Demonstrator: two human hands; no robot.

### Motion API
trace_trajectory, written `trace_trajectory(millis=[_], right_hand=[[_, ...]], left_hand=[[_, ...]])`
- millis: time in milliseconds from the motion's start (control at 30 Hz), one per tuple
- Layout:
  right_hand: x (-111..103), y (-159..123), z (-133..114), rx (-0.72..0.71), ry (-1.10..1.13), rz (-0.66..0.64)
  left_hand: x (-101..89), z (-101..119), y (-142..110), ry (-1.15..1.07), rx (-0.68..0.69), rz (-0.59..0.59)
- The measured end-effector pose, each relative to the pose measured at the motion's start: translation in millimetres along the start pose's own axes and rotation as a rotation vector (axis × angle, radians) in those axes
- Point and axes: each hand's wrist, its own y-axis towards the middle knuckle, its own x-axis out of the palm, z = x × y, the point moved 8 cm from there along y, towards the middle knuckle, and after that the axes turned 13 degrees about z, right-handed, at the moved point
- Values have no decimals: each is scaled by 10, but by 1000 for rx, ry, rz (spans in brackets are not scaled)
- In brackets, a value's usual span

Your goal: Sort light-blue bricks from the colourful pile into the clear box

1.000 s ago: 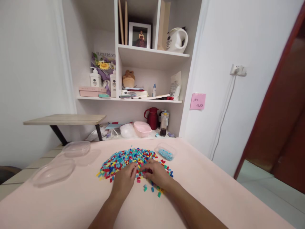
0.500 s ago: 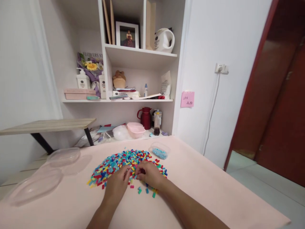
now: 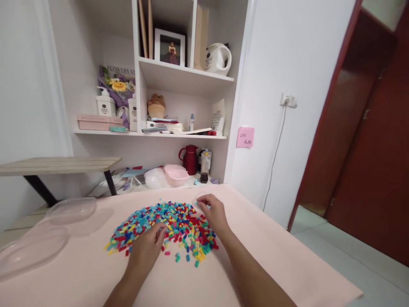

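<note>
A wide heap of small toy building bricks (image 3: 150, 217) in blue, red, yellow, green and other colours lies on the pink-covered table. My left hand (image 3: 147, 246) rests at the heap's near edge, thumb and fingertips pinched together; whatever is between them is too small to make out. Over the small clear plastic tub (image 3: 200, 196) beyond the heap's right end is my right hand (image 3: 215, 214), which hides most of it. Its fingers are bent together at the tub, and a bit of light blue shows by the fingertips. What they hold cannot be told.
Clear plastic lids or trays (image 3: 72, 209) lie on the table's left side. A pink bowl (image 3: 177, 175), a red jug (image 3: 190, 160) and a bottle of dark liquid (image 3: 205, 167) stand behind the table. A wooden stool (image 3: 57, 166) is at the left.
My right hand has moved away from my left, up and right from the heap to the clear tub. The left hand stays pinched by the heap. The view has shifted slightly right.
</note>
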Motion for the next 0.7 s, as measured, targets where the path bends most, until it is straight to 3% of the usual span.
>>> trace_trajectory(millis=[200, 400, 533, 700], right_hand=[[-456, 146, 387, 101, -93, 254], [-475, 133, 464, 164, -46, 263], [-99, -49, 164, 122, 103, -31], [451, -604, -471, -123, 270, -691]], left_hand=[[-35, 8, -3, -14, -11, 29], [-73, 11, -10, 11, -23, 53], [-68, 4, -20, 25, -26, 52], [-78, 1, -42, 32, -24, 60]])
